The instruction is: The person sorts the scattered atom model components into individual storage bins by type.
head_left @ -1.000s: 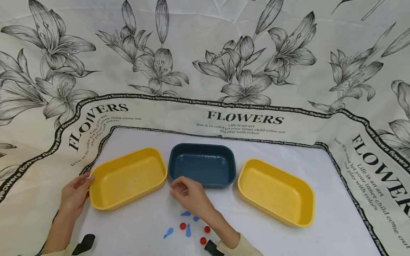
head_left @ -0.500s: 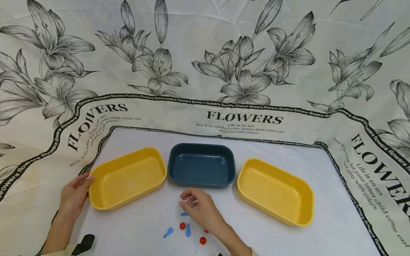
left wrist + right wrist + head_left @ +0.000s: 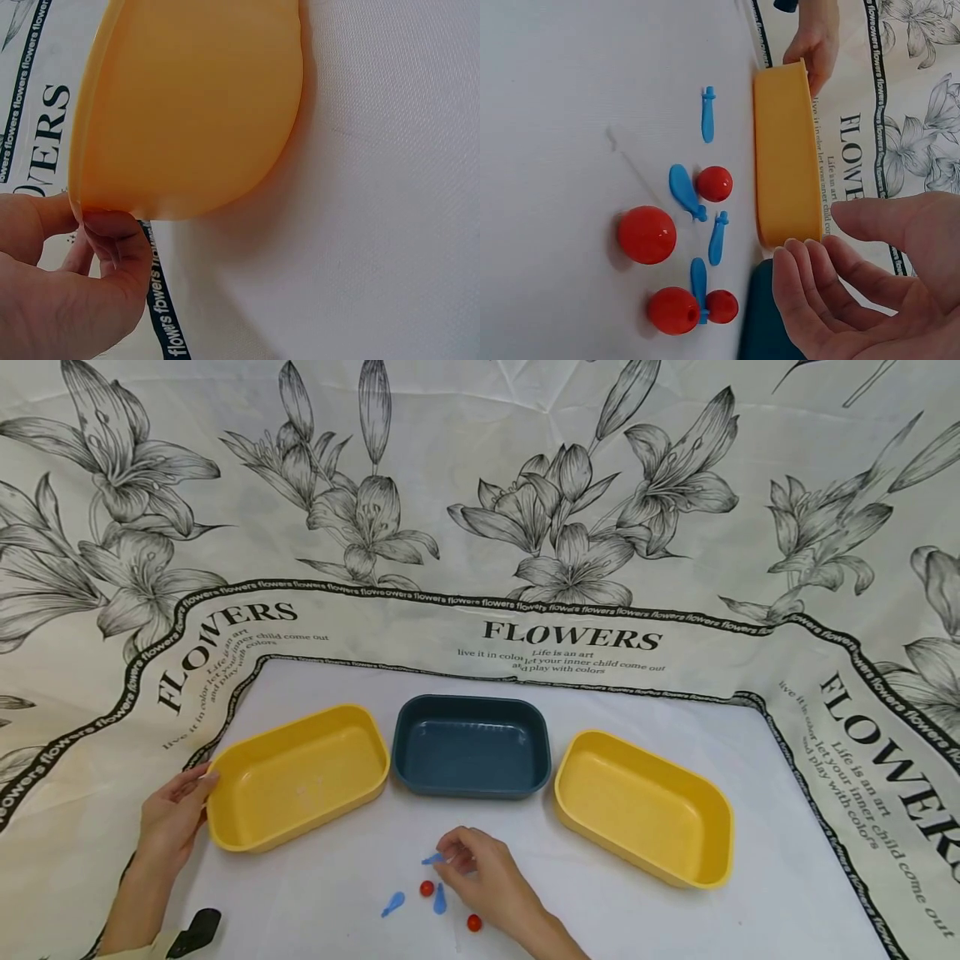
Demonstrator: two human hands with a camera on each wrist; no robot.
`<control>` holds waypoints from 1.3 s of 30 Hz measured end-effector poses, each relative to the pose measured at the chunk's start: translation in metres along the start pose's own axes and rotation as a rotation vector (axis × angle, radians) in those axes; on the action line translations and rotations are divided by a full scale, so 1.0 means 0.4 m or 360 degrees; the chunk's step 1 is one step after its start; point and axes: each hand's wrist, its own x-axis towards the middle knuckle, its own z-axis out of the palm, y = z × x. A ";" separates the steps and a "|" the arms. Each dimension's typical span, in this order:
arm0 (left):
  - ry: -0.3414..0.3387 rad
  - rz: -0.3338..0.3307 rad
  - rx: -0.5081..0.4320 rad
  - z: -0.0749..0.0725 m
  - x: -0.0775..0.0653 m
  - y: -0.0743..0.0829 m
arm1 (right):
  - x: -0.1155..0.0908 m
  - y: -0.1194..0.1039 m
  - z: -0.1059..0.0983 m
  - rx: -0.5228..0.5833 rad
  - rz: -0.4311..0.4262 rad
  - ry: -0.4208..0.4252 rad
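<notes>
My left hand (image 3: 167, 822) grips the end rim of the left yellow tray (image 3: 345, 752); in the left wrist view its thumb and fingers pinch the tray edge (image 3: 76, 135). My right hand (image 3: 491, 881) hovers above the small pieces on the table, fingers loosely curved. The right wrist view shows a gap between its thumb and fingertips, with nothing held. Near it lie red beads (image 3: 646, 235) and small blue paddle-shaped pieces (image 3: 708, 116), several of each. In the head view, the hand covers some of them; one blue piece (image 3: 432, 859) shows beside its fingertips.
A dark blue tray (image 3: 472, 752) stands at the middle back, with no contents visible. To its right, a second yellow tray (image 3: 645, 802) sits at an angle. White cloth (image 3: 787, 860) covers the table. Faint pale specks show in the left yellow tray.
My right hand has drawn back from the dark blue tray's front edge, toward me and to the right, over the small pieces. My left hand stays on the yellow tray.
</notes>
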 end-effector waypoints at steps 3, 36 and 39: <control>0.0008 -0.0003 0.0000 0.001 -0.002 0.001 | -0.012 0.006 -0.002 -0.0001 0.0026 -0.0037; 0.0025 0.0001 0.0024 0.004 -0.002 0.000 | -0.052 0.041 0.016 -0.0364 0.0007 -0.0182; 0.0019 0.0003 0.0021 0.002 0.001 -0.003 | -0.051 0.040 0.023 -0.0419 0.0016 -0.0205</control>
